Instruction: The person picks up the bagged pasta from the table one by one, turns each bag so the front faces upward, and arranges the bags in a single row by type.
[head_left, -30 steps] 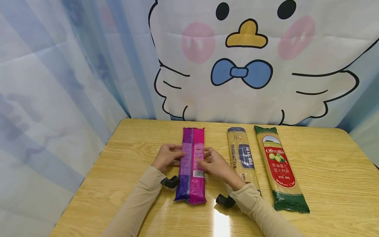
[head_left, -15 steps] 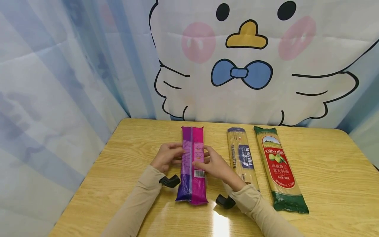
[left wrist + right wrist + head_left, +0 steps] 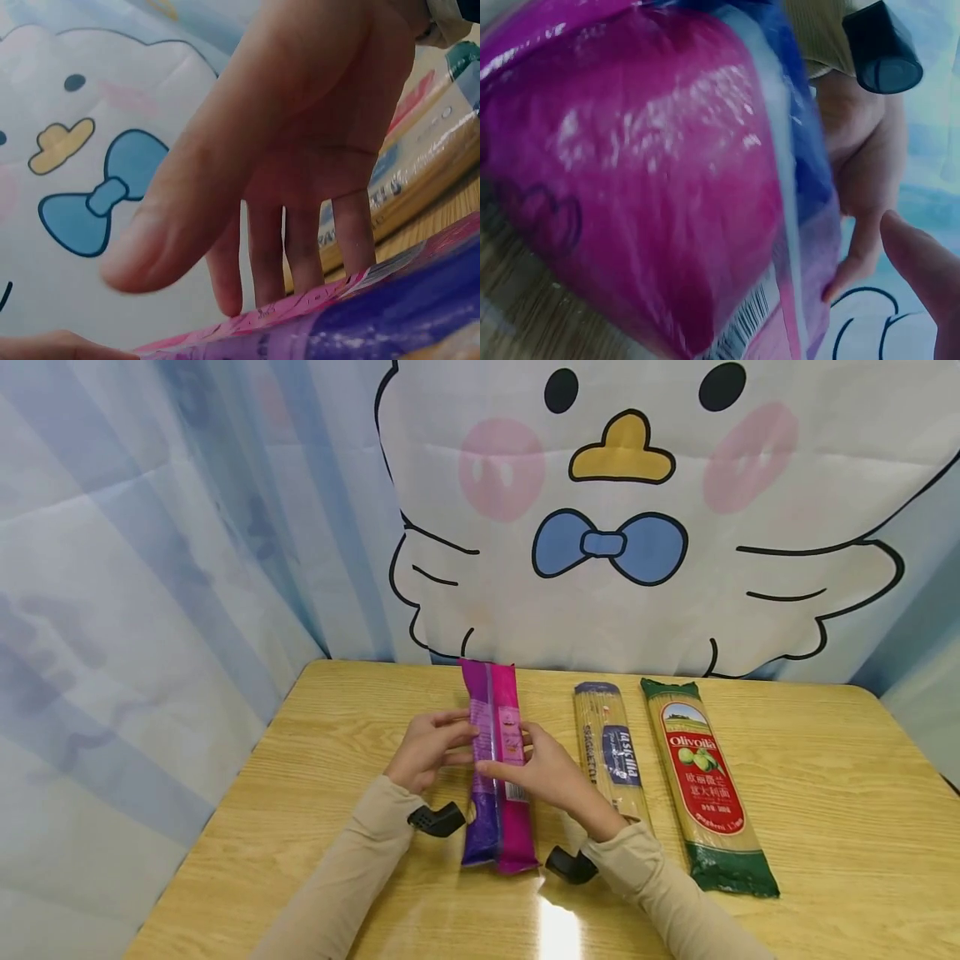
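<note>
A pink and purple packet (image 3: 491,810) stands tilted above the table in the head view, a barcode on its face. My left hand (image 3: 429,750) holds its left edge, with the thumb near the seam side and the other fingers partly hidden behind it. My right hand (image 3: 543,770) is at the opposite edge. In the left wrist view, the right hand's straight fingers (image 3: 304,247) reach down to the packet, while its thumb (image 3: 157,240) is held off it. The right wrist view shows the packet (image 3: 652,165) close up, the left hand (image 3: 862,157) beyond it.
Right of the hands lie a spaghetti packet with a blue label (image 3: 619,752) and a green-ended spaghetti packet (image 3: 705,785). The right forearm partly covers the nearer one. A wooden table (image 3: 300,827) lies beneath, with a cartoon-printed curtain (image 3: 585,618) behind it.
The pink and purple packet has risen and tilted, and its far end now reaches the table's back edge. Both hands have moved slightly away from the body with it.
</note>
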Demonstrator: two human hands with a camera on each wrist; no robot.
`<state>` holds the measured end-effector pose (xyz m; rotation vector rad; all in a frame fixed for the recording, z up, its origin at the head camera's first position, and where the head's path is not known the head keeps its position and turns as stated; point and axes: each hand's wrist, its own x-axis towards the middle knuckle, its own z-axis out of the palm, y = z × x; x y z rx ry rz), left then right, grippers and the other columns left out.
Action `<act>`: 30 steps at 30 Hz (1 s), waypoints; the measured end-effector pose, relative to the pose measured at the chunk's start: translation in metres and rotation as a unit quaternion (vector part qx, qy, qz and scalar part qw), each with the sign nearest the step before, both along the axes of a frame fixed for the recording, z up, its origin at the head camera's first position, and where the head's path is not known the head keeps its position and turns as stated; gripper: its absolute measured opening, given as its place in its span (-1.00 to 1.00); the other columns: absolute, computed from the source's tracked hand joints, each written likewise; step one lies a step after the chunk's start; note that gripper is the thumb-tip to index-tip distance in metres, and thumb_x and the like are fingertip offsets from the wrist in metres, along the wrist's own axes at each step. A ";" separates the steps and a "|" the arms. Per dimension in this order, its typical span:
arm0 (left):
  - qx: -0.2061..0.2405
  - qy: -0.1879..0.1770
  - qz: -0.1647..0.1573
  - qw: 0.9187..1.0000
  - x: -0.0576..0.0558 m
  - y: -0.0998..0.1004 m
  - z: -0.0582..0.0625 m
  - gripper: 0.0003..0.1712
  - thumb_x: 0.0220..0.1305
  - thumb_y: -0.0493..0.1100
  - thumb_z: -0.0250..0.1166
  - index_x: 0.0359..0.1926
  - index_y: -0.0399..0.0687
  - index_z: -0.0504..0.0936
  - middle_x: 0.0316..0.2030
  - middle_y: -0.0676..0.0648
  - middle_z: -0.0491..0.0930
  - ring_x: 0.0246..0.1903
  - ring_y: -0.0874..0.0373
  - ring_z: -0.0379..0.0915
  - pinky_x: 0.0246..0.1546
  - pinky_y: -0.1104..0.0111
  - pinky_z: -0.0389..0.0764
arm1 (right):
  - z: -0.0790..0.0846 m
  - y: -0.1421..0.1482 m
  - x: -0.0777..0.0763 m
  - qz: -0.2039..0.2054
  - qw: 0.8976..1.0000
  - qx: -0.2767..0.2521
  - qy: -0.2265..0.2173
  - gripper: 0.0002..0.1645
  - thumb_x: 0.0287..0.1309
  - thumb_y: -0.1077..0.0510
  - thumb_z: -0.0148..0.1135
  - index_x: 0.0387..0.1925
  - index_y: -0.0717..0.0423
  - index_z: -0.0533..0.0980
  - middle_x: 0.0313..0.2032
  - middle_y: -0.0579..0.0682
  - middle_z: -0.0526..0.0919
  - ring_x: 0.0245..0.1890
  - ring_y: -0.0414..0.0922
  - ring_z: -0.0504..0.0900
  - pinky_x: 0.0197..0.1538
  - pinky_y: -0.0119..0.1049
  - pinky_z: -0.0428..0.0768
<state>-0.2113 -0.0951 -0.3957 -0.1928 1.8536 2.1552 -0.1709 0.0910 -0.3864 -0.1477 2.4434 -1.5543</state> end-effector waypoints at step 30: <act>-0.025 0.064 0.016 0.998 0.012 0.021 0.023 -0.61 0.24 -0.36 0.35 0.09 -0.34 0.61 -0.12 -0.24 0.69 -0.34 0.15 0.69 -0.30 0.14 0.79 | -0.001 -0.001 0.002 -0.034 0.999 -0.023 0.006 -0.09 0.07 0.13 0.33 0.40 0.31 0.19 0.15 0.30 0.48 0.02 0.10 0.61 -0.09 -0.16 0.73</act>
